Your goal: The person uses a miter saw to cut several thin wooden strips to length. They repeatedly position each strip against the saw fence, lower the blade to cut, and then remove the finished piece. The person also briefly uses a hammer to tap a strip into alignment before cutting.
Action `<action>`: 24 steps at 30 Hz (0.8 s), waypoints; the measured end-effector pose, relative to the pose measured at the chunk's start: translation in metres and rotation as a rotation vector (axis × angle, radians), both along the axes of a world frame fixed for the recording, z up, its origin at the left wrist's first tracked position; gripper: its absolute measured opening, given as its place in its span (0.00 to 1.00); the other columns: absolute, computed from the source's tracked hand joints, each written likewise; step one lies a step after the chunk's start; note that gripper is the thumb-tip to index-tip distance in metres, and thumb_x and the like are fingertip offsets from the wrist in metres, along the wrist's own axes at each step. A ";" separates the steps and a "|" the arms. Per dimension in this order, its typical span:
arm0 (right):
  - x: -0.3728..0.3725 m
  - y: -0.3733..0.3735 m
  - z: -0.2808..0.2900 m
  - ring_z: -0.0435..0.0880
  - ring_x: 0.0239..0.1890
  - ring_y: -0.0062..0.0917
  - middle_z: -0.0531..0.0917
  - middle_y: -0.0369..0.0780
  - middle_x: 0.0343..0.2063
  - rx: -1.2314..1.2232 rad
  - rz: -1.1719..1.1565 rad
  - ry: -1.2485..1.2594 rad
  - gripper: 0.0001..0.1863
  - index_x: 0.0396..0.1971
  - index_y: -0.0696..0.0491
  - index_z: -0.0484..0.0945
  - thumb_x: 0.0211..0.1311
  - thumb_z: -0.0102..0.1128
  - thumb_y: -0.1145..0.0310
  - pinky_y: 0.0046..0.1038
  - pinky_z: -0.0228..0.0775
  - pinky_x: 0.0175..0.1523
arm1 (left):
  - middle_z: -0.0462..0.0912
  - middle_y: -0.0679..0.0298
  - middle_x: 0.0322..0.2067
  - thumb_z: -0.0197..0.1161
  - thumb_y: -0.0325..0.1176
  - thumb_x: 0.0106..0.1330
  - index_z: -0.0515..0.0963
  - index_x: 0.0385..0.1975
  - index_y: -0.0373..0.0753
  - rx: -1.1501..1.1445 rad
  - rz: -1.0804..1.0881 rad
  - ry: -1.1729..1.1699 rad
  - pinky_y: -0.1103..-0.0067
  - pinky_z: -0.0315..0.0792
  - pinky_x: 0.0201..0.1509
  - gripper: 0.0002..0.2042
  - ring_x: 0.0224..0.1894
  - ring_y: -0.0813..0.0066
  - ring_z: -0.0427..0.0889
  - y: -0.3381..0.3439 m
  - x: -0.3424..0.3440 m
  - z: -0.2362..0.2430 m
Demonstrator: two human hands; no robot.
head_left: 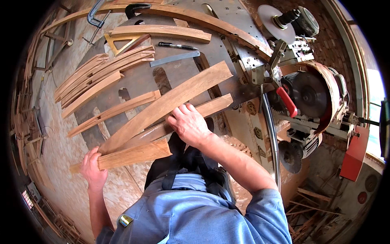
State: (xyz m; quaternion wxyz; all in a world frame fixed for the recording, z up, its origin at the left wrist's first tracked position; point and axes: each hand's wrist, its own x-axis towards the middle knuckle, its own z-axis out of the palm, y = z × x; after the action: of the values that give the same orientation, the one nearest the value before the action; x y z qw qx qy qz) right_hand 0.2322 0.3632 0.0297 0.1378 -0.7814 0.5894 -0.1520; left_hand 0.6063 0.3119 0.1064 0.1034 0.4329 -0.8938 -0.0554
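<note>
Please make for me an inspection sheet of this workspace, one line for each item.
Surface: dark metal table with slots.
Workpieces: long board slanting across; middle board and short board nearer the body.
Clutter: curved strips, pen, ruler, yellow set square, blue clamp.
Left hand: grips the short board near its left end.
Right hand: on the middle board, fingers bent; full grip hidden.
Cables: none clear enough to name.
Surroundings: at right, large round blade, toothed blade, pale disc, red handle; wood scraps at lower right.
</note>
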 end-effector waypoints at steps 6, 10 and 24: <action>-0.007 -0.005 -0.004 0.75 0.46 0.31 0.77 0.40 0.34 -0.054 0.031 0.018 0.07 0.32 0.50 0.79 0.58 0.55 0.64 0.33 0.64 0.54 | 0.82 0.55 0.46 0.69 0.22 0.41 0.72 0.39 0.38 0.035 -0.009 0.000 0.64 0.74 0.50 0.21 0.47 0.52 0.81 0.002 -0.003 -0.003; -0.009 -0.009 -0.004 0.75 0.48 0.31 0.78 0.40 0.35 0.009 0.032 0.062 0.08 0.33 0.50 0.80 0.56 0.55 0.65 0.32 0.64 0.54 | 0.83 0.55 0.46 0.70 0.22 0.41 0.72 0.39 0.38 0.041 -0.017 0.004 0.64 0.74 0.50 0.22 0.46 0.52 0.81 0.000 -0.004 -0.004; -0.009 -0.012 -0.008 0.76 0.45 0.30 0.80 0.38 0.32 0.017 0.048 0.066 0.08 0.34 0.50 0.79 0.55 0.56 0.67 0.31 0.65 0.51 | 0.82 0.53 0.42 0.71 0.23 0.42 0.72 0.39 0.38 0.052 -0.076 0.021 0.64 0.74 0.47 0.21 0.43 0.52 0.81 -0.007 -0.011 -0.002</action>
State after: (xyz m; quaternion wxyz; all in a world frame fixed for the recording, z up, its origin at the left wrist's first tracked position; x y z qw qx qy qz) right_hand 0.2236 0.3515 0.0221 0.1286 -0.7988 0.5758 -0.1177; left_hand 0.5953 0.3052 0.1040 0.0994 0.4005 -0.9067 -0.0871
